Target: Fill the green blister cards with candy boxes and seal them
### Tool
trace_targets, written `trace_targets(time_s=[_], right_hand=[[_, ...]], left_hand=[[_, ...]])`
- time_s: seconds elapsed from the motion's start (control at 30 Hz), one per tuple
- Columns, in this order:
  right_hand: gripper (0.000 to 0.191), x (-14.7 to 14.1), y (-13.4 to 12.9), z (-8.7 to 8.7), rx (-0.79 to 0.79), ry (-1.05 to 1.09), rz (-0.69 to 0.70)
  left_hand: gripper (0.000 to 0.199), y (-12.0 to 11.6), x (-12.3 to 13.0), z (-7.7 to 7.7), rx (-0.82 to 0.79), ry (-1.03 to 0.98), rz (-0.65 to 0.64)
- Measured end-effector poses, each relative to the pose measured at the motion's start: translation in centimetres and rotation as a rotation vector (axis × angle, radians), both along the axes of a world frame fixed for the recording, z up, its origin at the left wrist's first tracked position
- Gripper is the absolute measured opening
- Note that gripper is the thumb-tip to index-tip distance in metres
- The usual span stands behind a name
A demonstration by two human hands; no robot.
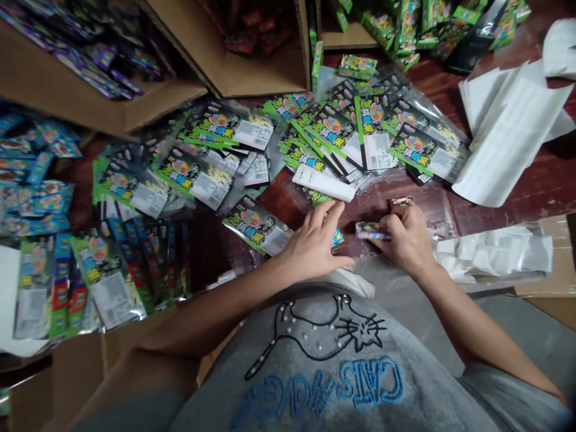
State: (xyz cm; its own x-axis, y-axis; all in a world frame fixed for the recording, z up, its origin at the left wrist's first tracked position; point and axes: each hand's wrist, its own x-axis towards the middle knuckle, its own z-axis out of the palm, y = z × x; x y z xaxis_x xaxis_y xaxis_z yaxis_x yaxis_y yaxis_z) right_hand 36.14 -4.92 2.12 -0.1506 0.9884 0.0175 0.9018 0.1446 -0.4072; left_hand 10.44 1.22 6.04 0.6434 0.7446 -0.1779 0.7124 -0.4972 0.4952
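My left hand (pixel 312 243) lies palm down with its fingers spread. A small blue packet (pixel 336 238) shows partly between its thumb and fingers; whether the hand touches it I cannot tell. Just left of this hand is a clear plastic bag with a black-and-green printed card (pixel 254 225). A folded white paper strip (pixel 323 183) lies just beyond its fingertips. My right hand (pixel 409 237) is closed on a small purple box (pixel 372 231), whose end sticks out to the left. A small red box (pixel 400 202) shows at the top of its fingers; how it is held is hidden.
More printed bags (pixel 333 129) lie in overlapping piles beyond my hands. Cardboard boxes (pixel 166 105) hold purple and red packs at the back. Green boxes (pixel 407 27) sit back right, blue packets (pixel 40 180) left. White paper sheets (pixel 508 132) and white packets (pixel 495 252) lie right.
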Motion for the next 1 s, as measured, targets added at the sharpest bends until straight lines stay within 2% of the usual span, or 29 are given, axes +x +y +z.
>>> trace_targets(time_s=[0.07, 0.17, 0.23, 0.27, 0.33, 0.4, 0.47, 0.57, 0.67, 0.73, 0.8, 0.87, 0.93, 1.0], right_hand=[[0.031, 0.0, -0.1, -0.1, -0.018, -0.091, -0.009], [0.046, -1.1, -0.2, 0.3, -0.039, -0.146, -0.041], [0.052, -2.0, -0.3, 0.7, -0.064, -0.143, 0.017], [0.057, -2.3, -0.4, 0.9, -0.076, -0.110, 0.084], [0.078, -2.5, -0.6, 1.0, -0.085, 0.001, 0.226], [0.096, -2.1, -0.5, 0.9, -0.067, 0.062, 0.283], [0.096, -1.4, -0.2, 0.6, -0.058, 0.020, 0.275], [0.088, -0.6, 0.6, 0.6, -0.116, -0.060, 0.304], [0.093, 0.0, 2.6, 1.6, -0.119, -0.040, 0.378], [0.097, 0.7, 5.5, 2.7, -0.035, 0.010, 0.404], [0.089, 1.5, 10.5, 3.4, 0.085, 0.049, 0.373], [0.077, 2.0, 17.4, 3.4, 0.194, 0.015, 0.268], [0.073, 2.1, 25.0, 2.8, 0.181, -0.085, 0.137], [0.068, 1.6, 31.8, 1.8, 0.118, -0.137, 0.038]], left_hand=[[0.111, 0.9, -0.9, 0.2, 0.026, 0.038, -0.047], [0.104, 1.8, -1.3, 0.2, 0.018, 0.164, -0.110], [0.093, 1.7, -1.0, 0.0, -0.004, 0.186, -0.113], [0.085, 1.6, -0.8, -0.2, -0.008, 0.153, -0.096], [0.068, 1.1, -0.5, -0.5, -0.025, 0.002, -0.044], [0.063, 0.7, -0.4, -0.9, -0.045, -0.174, 0.018], [0.060, 0.3, -0.6, -1.4, -0.060, -0.253, 0.031], [0.055, -0.1, -1.1, -1.8, -0.045, -0.137, -0.041], [0.072, 0.4, -1.9, -1.1, 0.072, 0.027, -0.107], [0.081, 1.1, -2.2, 0.0, 0.176, 0.065, -0.120], [0.068, 2.1, -2.0, 1.2, 0.239, 0.079, -0.149], [0.047, 2.9, -1.4, 2.0, 0.249, 0.095, -0.217], [0.035, 3.5, -0.7, 2.5, 0.222, 0.109, -0.298], [0.034, 3.7, -0.5, 3.0, 0.173, 0.123, -0.354]])
